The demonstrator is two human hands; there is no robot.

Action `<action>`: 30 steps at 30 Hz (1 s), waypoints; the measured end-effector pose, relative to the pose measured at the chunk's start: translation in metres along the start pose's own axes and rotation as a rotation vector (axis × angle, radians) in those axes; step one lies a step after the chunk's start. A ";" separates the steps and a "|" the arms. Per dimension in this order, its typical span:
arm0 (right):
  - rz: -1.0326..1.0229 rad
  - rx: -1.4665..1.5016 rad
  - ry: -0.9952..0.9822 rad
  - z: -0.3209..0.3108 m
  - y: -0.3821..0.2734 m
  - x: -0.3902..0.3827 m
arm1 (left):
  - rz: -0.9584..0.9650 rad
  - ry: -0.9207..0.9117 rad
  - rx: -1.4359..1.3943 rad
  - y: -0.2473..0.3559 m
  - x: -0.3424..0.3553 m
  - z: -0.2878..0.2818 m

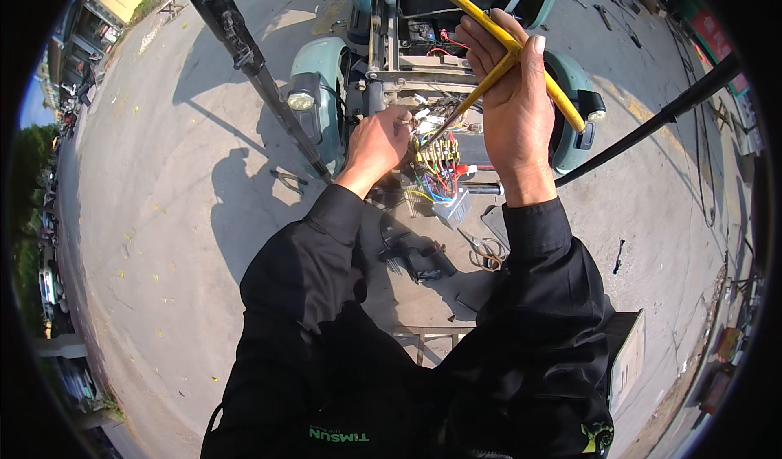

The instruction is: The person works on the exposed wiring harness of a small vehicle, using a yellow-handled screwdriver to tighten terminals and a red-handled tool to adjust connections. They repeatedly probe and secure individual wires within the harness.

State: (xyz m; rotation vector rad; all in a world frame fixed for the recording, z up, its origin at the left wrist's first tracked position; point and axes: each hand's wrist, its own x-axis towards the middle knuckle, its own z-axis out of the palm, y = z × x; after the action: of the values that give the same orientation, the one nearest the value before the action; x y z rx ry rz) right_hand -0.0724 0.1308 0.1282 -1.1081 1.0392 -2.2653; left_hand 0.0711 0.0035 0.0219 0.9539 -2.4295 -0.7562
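A yellow Y-shaped wrench (562, 101) lies across the palm of my right hand (517, 109). Its long bar sits between thumb and raised fingers, and its thin metal shank slants down left to a terminal block (440, 151) full of coloured wires. My left hand (379, 143) is closed at the left side of that wiring, thumb and forefinger drawn together; whatever is in the pinch is hidden. Below the block, a small silver-grey box (453, 208) hangs among blue, yellow and red wires. White connectors (422, 121) lie between my hands.
An opened teal vehicle front with two fenders (319, 72) surrounds the wiring. Black poles (261, 76) rise at both sides. Scissors (487, 254) and a black part (428, 263) lie below the wires. Pliers (289, 180) rest on the ground at left.
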 end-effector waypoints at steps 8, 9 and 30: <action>0.276 -0.027 -0.210 -0.007 -0.005 -0.003 | 0.248 -0.289 -0.356 0.059 -0.011 -0.033; 0.286 -0.011 -0.153 -0.002 -0.002 -0.009 | 0.221 -0.245 -0.349 0.060 -0.010 -0.036; 0.128 -0.768 -0.150 0.004 0.001 -0.036 | 0.330 -0.012 -0.266 0.060 -0.008 -0.031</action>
State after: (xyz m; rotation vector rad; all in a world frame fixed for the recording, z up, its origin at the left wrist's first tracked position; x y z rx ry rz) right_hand -0.0477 0.1509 0.1115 -1.4032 1.9229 -1.6622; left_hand 0.0642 0.0362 0.0814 0.4343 -2.3370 -0.9301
